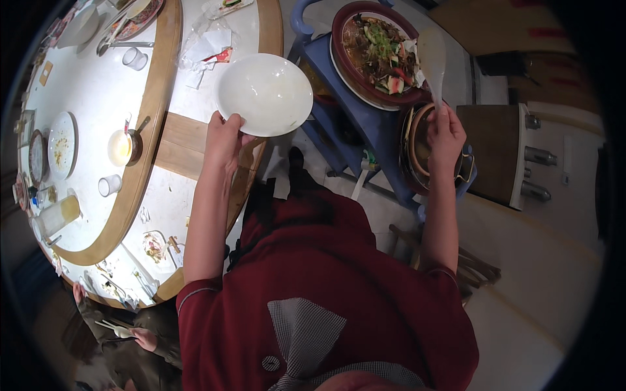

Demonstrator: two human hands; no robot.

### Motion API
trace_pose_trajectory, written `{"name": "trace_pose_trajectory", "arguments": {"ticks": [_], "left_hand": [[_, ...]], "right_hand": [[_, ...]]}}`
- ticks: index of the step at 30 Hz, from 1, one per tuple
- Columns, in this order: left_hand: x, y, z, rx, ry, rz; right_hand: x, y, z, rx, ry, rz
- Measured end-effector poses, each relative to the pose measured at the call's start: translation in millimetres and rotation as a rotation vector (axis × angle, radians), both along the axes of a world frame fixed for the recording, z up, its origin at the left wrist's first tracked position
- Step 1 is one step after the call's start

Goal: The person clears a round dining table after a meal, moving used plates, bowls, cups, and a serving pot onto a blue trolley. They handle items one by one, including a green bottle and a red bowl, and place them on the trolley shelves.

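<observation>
My left hand (225, 139) grips the near rim of an oval white bowl (266, 95), its thumb over the edge. The bowl is tilted towards me, and its shiny inside has a few small specks. In my right hand (446, 132) is a pale plastic paddle (433, 58), held by its handle with the blade pointing away from me. The blade stands beside the right rim of a dark red basin (337, 44) full of food scraps (386, 54) and broth. Below my right hand sits a brown-rimmed pot (415, 132), partly hidden by the hand.
A blue cart (376, 146) carries the basin and pot. To the left is a round table with a wood-edged turntable (164, 58), a stained plate (62, 146), glasses (110, 185) and crumpled napkins (210, 46). A seated person's hand (145, 338) holds utensils at lower left.
</observation>
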State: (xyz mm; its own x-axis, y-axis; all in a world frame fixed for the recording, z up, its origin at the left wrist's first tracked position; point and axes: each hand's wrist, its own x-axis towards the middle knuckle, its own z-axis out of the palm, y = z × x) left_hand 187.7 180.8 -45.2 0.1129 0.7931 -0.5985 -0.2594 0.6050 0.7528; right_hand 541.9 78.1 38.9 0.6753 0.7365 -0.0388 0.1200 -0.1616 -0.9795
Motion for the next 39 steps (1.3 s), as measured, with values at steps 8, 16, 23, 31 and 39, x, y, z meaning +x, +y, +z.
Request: {"name": "trace_pose_trajectory", "arguments": {"ticks": [8,16,23,31,39], "left_hand": [[-18.2,-13.1,-26.3,-0.074,-0.017,-0.14],[26.9,-42.7,1.0,-0.097,-0.01,-0.234],[131.0,-63.8,55.9,-0.009,-0.1,-0.4],[159.9,-59.2,61.0,0.142,-0.14,-0.139],[103.5,-63.3,39.4,0.175,-0.042,0.089]], "right_hand": [[-37.7,-49.6,-9.5,0.156,-0.066,-0.239],[20.8,-101.4,-0.8,0.259,-0.001,-0.471],[101.3,-150.4,-12.0,0.279,0.01,-0.521],[139.7,-196.8,-22.6,0.186,-0.116,-0.438],[115.5,-164.6,-29.0,0.103,-0.225,-0.239]]}}
